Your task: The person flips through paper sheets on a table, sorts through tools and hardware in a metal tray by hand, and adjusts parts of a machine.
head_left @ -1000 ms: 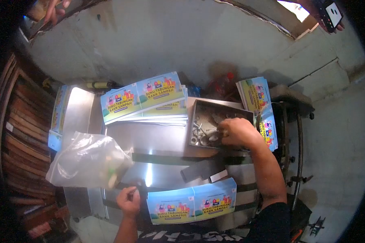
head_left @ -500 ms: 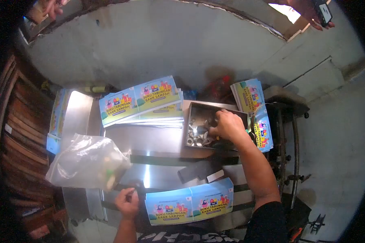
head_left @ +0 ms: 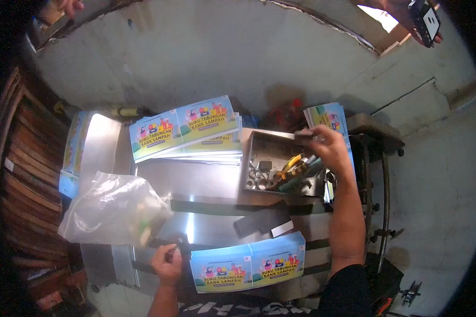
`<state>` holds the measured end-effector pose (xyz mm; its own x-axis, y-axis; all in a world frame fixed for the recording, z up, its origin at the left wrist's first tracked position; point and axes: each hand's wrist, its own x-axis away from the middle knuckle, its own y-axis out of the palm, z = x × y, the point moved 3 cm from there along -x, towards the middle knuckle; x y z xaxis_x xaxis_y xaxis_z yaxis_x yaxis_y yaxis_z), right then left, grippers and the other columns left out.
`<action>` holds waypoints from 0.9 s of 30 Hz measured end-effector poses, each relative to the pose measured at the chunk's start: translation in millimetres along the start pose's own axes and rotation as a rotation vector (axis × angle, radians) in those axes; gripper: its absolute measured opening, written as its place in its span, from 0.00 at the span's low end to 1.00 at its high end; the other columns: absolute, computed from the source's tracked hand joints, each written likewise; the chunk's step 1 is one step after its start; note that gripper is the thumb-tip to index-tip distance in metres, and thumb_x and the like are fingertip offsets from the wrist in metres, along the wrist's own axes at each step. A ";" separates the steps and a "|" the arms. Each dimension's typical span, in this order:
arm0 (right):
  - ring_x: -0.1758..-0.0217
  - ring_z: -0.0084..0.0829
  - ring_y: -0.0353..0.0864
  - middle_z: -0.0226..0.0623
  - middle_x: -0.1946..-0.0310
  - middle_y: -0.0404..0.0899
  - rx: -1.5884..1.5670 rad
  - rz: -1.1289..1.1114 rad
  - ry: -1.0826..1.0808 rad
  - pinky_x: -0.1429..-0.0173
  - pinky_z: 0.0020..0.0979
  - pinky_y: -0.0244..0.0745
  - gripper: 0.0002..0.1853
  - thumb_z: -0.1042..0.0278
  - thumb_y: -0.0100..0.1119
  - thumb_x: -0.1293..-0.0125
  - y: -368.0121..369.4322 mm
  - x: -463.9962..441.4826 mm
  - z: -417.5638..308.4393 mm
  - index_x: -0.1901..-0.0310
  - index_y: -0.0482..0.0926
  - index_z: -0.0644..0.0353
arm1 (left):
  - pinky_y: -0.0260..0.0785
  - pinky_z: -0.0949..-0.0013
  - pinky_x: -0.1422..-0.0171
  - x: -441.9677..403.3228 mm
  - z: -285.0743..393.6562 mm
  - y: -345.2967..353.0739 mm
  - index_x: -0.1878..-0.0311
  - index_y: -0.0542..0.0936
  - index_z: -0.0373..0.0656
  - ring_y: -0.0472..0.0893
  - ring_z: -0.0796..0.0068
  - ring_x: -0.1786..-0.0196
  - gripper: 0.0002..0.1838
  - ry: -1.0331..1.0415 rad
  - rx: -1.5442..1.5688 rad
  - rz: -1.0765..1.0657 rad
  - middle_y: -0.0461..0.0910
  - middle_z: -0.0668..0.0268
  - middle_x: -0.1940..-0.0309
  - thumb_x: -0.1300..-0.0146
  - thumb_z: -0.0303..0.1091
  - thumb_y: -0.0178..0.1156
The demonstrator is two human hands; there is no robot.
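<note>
My right hand [head_left: 329, 148] is raised over the back right rim of an open metal box [head_left: 247, 182], pinching a small dark rectangular block [head_left: 303, 137]. Inside the box lie yellow-handled pliers [head_left: 290, 165], a dark green tool handle [head_left: 292, 185] and several metal rings and parts [head_left: 256, 182]. My left hand [head_left: 167, 262] is closed at the front of the table, left of a stack of printed "Buku Tabungan" covers [head_left: 248, 269]; what its fingers hold, if anything, is hidden. Behind that stack rests a dark flat block [head_left: 260, 222] beside a small white-faced piece [head_left: 281, 228].
More cover stacks lie at the back [head_left: 182, 129] and back right [head_left: 328, 117]. A clear plastic bag [head_left: 111, 208] sits on the left of the metal table [head_left: 169, 182]. At top right another person's hand holds a phone [head_left: 424, 22]; another hand [head_left: 70, 7] shows at top left.
My right hand has lifted out of the metal box, moving right and back with the dark block. The pliers and green handle now show. My left hand stays nearly in place.
</note>
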<state>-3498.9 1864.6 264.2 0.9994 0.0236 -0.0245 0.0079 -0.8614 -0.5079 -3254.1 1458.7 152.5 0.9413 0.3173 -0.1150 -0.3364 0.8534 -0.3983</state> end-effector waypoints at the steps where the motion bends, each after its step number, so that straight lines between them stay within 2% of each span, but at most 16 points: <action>1: 0.65 0.23 0.76 0.35 0.68 0.81 0.069 0.037 -0.006 0.58 0.27 0.71 0.09 0.78 0.61 0.49 -10.0 -0.8 -0.6 0.64 0.77 0.64 | 0.61 0.79 0.74 -0.1 -0.2 0.4 0.68 0.78 0.38 0.70 0.82 0.78 0.06 -0.007 0.001 0.003 0.73 0.69 0.79 0.51 0.25 0.61; 2: 0.65 0.21 0.75 0.33 0.69 0.80 0.138 0.073 -0.013 0.58 0.26 0.71 0.09 0.78 0.61 0.49 -19.6 -2.2 -0.5 0.64 0.77 0.64 | 0.61 0.79 0.74 -0.6 0.1 1.1 0.68 0.78 0.38 0.70 0.82 0.78 0.06 -0.009 0.001 0.000 0.73 0.69 0.79 0.51 0.25 0.61; 4: 0.66 0.20 0.74 0.33 0.69 0.80 0.034 0.083 -0.002 0.59 0.25 0.70 0.10 0.76 0.63 0.50 -29.5 -2.6 -6.0 0.63 0.77 0.64 | 0.62 0.79 0.74 -1.8 1.9 1.4 0.67 0.78 0.37 0.70 0.82 0.77 0.06 0.017 0.024 -0.002 0.73 0.68 0.79 0.51 0.24 0.61; 6: 0.66 0.26 0.78 0.39 0.69 0.80 0.222 0.064 -0.016 0.58 0.26 0.71 0.13 0.76 0.64 0.51 -33.5 -2.1 -19.6 0.62 0.78 0.63 | 0.62 0.78 0.73 -2.0 2.7 1.7 0.67 0.78 0.37 0.70 0.82 0.76 0.07 0.026 0.011 -0.006 0.73 0.68 0.78 0.51 0.24 0.60; 7: 0.66 0.26 0.78 0.39 0.69 0.80 0.222 0.067 -0.013 0.58 0.26 0.71 0.13 0.76 0.64 0.51 -33.3 -2.2 -24.4 0.62 0.78 0.63 | 0.62 0.78 0.73 -2.0 3.0 2.1 0.67 0.78 0.36 0.70 0.82 0.76 0.07 0.035 -0.001 -0.009 0.73 0.68 0.78 0.51 0.24 0.60; 9: 0.64 0.31 0.79 0.38 0.69 0.79 0.494 -0.001 -0.177 0.58 0.28 0.72 0.10 0.78 0.60 0.52 -22.9 -3.3 -37.2 0.65 0.77 0.65 | 0.62 0.78 0.73 -1.1 1.8 2.7 0.66 0.78 0.36 0.71 0.82 0.76 0.07 0.034 0.002 -0.010 0.73 0.68 0.78 0.51 0.24 0.60; 10: 0.64 0.31 0.79 0.38 0.69 0.79 0.492 0.002 -0.175 0.58 0.28 0.72 0.10 0.78 0.60 0.52 -17.2 -4.4 -40.2 0.65 0.77 0.65 | 0.63 0.78 0.72 -0.9 1.4 2.7 0.66 0.78 0.36 0.71 0.82 0.75 0.07 0.033 0.006 -0.008 0.73 0.68 0.77 0.50 0.24 0.60; 12: 0.62 0.42 0.78 0.41 0.68 0.77 0.833 -0.193 -0.199 0.59 0.37 0.73 0.10 0.67 0.62 0.51 3.7 -6.3 -43.9 0.65 0.79 0.56 | 0.63 0.78 0.72 -1.3 3.2 3.1 0.66 0.78 0.36 0.71 0.81 0.75 0.07 0.031 0.010 -0.012 0.73 0.67 0.77 0.50 0.24 0.60; 13: 0.62 0.43 0.78 0.38 0.68 0.76 0.907 -0.243 -0.224 0.59 0.41 0.73 0.08 0.66 0.59 0.50 14.9 -7.5 -41.0 0.66 0.78 0.55 | 0.63 0.78 0.72 -1.4 4.2 3.1 0.66 0.78 0.36 0.71 0.81 0.75 0.07 0.027 0.015 -0.015 0.74 0.67 0.77 0.50 0.25 0.61; 14: 0.61 0.42 0.79 0.38 0.66 0.77 0.998 -0.322 -0.300 0.58 0.40 0.74 0.08 0.68 0.57 0.49 27.2 -11.4 -33.4 0.65 0.79 0.53 | 0.63 0.78 0.72 -1.5 4.2 3.0 0.66 0.78 0.36 0.71 0.81 0.75 0.07 0.029 0.012 -0.018 0.74 0.67 0.77 0.50 0.25 0.61; 18: 0.60 0.41 0.79 0.39 0.65 0.77 1.055 -0.387 -0.277 0.58 0.39 0.75 0.08 0.69 0.53 0.47 53.9 -10.3 -27.7 0.64 0.79 0.54 | 0.65 0.78 0.71 1.4 -1.9 1.0 0.65 0.78 0.37 0.72 0.81 0.75 0.07 0.011 -0.015 -0.025 0.74 0.67 0.76 0.50 0.25 0.61; 20: 0.58 0.41 0.79 0.38 0.64 0.77 1.047 -0.393 -0.273 0.57 0.40 0.74 0.12 0.67 0.58 0.49 50.9 -3.7 -36.1 0.61 0.78 0.55 | 0.65 0.78 0.71 1.1 -5.8 0.5 0.65 0.78 0.37 0.72 0.81 0.74 0.07 -0.020 -0.020 -0.019 0.75 0.67 0.76 0.50 0.25 0.61; 21: 0.56 0.40 0.78 0.37 0.61 0.77 1.039 -0.557 -0.278 0.55 0.41 0.74 0.17 0.65 0.63 0.53 46.2 1.7 -37.4 0.58 0.77 0.54 | 0.65 0.78 0.71 1.2 -5.3 1.0 0.65 0.78 0.37 0.73 0.81 0.75 0.07 0.000 -0.017 -0.014 0.75 0.67 0.76 0.50 0.25 0.60; 24: 0.55 0.39 0.78 0.38 0.59 0.76 1.040 -0.690 -0.251 0.53 0.41 0.73 0.21 0.64 0.67 0.57 47.3 15.4 -25.2 0.57 0.77 0.53 | 0.65 0.78 0.71 0.9 -1.0 1.8 0.65 0.78 0.37 0.73 0.81 0.75 0.07 0.003 -0.029 -0.018 0.75 0.67 0.76 0.49 0.25 0.60; 25: 0.55 0.39 0.78 0.40 0.58 0.76 1.079 -0.742 -0.237 0.53 0.40 0.73 0.18 0.66 0.63 0.53 47.3 18.1 -26.7 0.56 0.77 0.53 | 0.65 0.78 0.71 0.4 -0.2 2.1 0.65 0.78 0.37 0.73 0.81 0.75 0.07 -0.009 -0.036 -0.023 0.75 0.67 0.76 0.49 0.25 0.60; 27: 0.56 0.40 0.79 0.40 0.58 0.76 1.105 -0.716 -0.255 0.53 0.40 0.74 0.16 0.67 0.59 0.50 47.9 22.0 -20.3 0.57 0.78 0.53 | 0.65 0.78 0.70 1.9 -3.7 3.6 0.65 0.78 0.37 0.72 0.81 0.74 0.07 -0.005 -0.022 -0.021 0.75 0.67 0.76 0.49 0.25 0.60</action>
<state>-3475.8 1813.6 256.7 0.7518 0.4911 0.4401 0.3712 0.2364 -0.8980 -3253.5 1460.8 147.5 0.9479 0.3020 -0.1018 -0.3161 0.8506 -0.4202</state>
